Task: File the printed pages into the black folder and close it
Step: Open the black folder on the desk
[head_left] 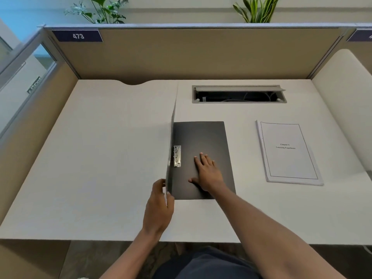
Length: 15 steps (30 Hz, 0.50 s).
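One white desk [100, 158], walled by tan partitions, with one open cable tray [239, 94] at its far side. One black folder [203, 141] at the desk's centre; we see its back panel lying flat and its front cover standing nearly upright. One stack of printed pages [289, 153], well to the right of the folder, clear of both hands. Our right hand [207, 172] lies flat, fingers spread, on the inner panel. Our left hand [159, 204] pinches the raised cover's near edge. One metal clip [177, 156] by the spine.
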{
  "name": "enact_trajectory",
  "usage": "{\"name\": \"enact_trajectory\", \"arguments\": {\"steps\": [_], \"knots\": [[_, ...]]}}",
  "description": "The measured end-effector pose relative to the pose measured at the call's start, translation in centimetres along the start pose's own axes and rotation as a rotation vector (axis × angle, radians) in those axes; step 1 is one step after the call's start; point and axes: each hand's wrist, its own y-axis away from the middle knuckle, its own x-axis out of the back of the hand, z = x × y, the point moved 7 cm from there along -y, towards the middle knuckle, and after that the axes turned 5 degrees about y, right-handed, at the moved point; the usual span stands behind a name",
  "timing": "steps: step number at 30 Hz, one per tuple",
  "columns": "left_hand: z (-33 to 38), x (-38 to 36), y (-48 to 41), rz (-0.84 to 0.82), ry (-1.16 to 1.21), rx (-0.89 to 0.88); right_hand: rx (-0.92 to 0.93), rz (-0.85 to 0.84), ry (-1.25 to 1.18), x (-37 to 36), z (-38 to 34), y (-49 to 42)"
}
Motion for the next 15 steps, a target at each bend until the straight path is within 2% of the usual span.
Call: {"name": "enact_trajectory", "arguments": {"steps": [3,9,12,15], "knots": [[1.2,2.6,0.2,0.138,0.188,0.033,0.002,0.006,0.012,0.1,0.0,-0.2],[0.9,10.2,0.3,0.611,0.345,0.122,-0.021,0.002,0.006,-0.2,0.0,-0.4],[-0.6,13.1,-0.2,0.691,0.336,0.192,-0.025,0.002,0.007,-0.3,0.1,-0.4],[-2.9,14.7,-1.2,0.678,0.211,0.273,-0.026,-0.010,0.008,-0.3,0.1,-0.5]]}}
